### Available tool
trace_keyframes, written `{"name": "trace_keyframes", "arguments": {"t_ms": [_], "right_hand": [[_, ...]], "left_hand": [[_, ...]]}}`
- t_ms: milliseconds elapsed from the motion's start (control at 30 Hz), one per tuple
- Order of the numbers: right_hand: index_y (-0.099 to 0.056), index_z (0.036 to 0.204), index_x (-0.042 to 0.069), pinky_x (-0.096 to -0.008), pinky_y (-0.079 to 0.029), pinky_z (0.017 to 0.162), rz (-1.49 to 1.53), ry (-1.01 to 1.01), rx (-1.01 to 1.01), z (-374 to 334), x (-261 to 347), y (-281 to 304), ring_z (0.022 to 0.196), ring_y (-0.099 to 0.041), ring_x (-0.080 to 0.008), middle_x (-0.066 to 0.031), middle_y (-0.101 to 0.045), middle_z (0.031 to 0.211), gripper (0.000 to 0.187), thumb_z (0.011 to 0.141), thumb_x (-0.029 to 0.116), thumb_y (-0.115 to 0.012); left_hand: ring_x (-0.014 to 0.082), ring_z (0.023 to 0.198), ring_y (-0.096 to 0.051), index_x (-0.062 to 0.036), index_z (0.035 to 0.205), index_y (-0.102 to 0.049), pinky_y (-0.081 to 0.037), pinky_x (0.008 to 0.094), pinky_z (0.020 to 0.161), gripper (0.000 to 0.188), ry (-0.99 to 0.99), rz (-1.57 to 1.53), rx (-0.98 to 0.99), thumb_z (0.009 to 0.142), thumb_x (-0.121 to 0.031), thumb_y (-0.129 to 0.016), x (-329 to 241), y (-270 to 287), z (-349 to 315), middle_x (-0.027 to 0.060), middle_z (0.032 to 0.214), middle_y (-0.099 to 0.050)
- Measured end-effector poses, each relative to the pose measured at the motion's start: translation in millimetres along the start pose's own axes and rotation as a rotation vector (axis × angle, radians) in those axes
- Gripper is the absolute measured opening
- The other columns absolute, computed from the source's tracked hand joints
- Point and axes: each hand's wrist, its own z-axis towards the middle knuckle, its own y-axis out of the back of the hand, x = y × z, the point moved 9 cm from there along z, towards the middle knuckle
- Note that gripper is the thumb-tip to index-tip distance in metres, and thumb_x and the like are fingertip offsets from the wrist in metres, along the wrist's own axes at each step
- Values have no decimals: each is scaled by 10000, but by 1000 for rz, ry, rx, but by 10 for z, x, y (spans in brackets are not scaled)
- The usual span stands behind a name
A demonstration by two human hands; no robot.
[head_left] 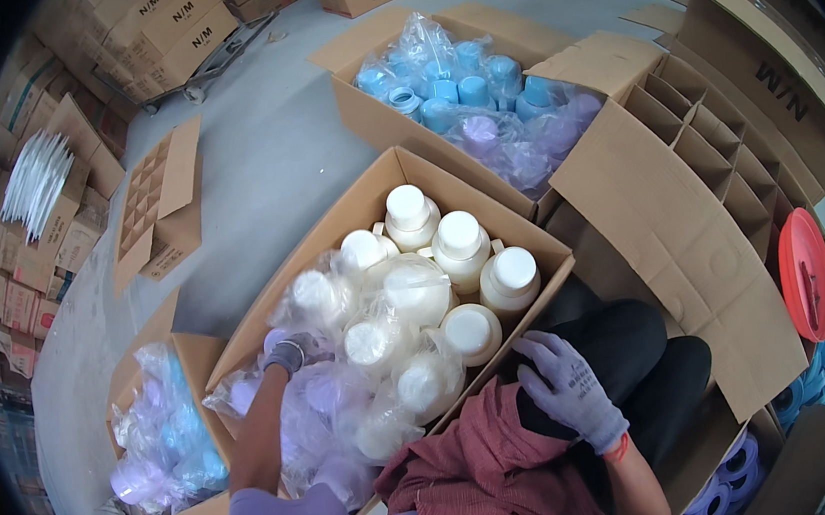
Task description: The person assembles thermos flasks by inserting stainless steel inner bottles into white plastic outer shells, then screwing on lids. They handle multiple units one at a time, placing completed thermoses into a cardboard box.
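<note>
My left hand (292,352), in a grey glove, reaches into the left side of a large open carton (272,307). Its fingers are lost among clear plastic bags (296,436) that hold light purple bottles, so I cannot tell whether they grip anything. My right hand (569,384), in a pale glove with a red band at the wrist, rests by my knee near the carton's near right edge. Its fingers are parted and hold nothing. White capped bottles (459,238) stand upright in the right half of the carton. Several others, such as one bagged bottle (424,382), are wrapped in clear plastic.
Behind stands a carton (362,112) of bagged blue and purple bottles. A smaller carton (200,355) with similar bags is at left. To my right are a divided carton (648,203), a red basin (805,277) and purple rings (733,485). Stacked boxes (163,37) line the back left.
</note>
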Motion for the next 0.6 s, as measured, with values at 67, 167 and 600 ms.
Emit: {"name": "trace_keyframes", "arguments": {"t_ms": [67,167,600], "right_hand": [[-594,1201,55,-437,-490,879,9,-4,-3,20,-42,24,1017,-602,-345,-162,-605,1177,353,868,169,-629],[-595,1198,50,-442,-486,892,21,-46,-37,106,-171,59,1019,-607,-344,-164,-609,1177,353,869,173,-629],[-595,1199,64,-419,-484,907,-43,-41,-39,224,-186,-191,984,-613,-317,-135,-615,1145,350,886,219,-620]], "left_hand": [[335,802,-669,-66,984,-702,-551,389,768,347,-64,137,-225,882,-387,-622,-296,648,-196,154,880,-710],[368,826,-661,-52,819,-677,-497,477,765,316,-179,-411,-573,878,-357,-623,-1062,1685,-231,184,767,-668],[418,1173,-543,-60,1395,-444,-477,482,987,901,30,-176,-750,638,-374,-818,-968,2055,231,227,1299,-500]]}}
